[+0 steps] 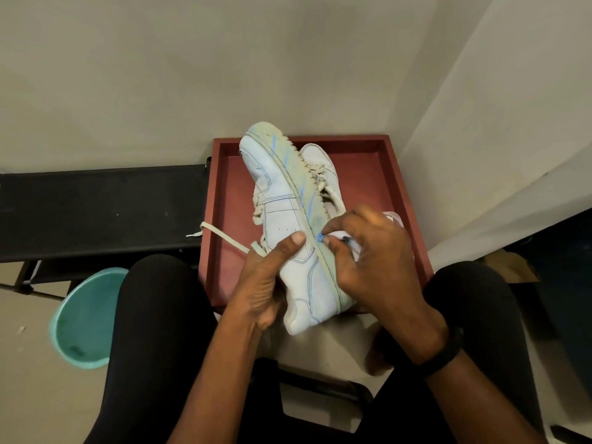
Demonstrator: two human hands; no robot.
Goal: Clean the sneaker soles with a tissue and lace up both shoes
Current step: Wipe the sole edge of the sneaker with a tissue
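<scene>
The person holds one white leather sneaker on its side, just above a red-brown square tray. The left hand grips the sneaker's upper part near the heel, with the thumb pressed flat on its side. The right hand pinches a small white tissue and presses it on the grey-green rubber sole.

I think the job is at its first part, the wiping. The sole looks dull and dirty along most of its length, so there is more to rub. A long cream shoelace hangs loose from the held sneaker, out over the tray's left rim, so the lacing is not done. A second white sneaker lies in the tray behind the first one. I cannot tell if its sole is clean. Its laces look loose too.

Count: two sneakers, one tissue, one tray and two hands. One round green plastic basin sits on the floor to the left.
</scene>
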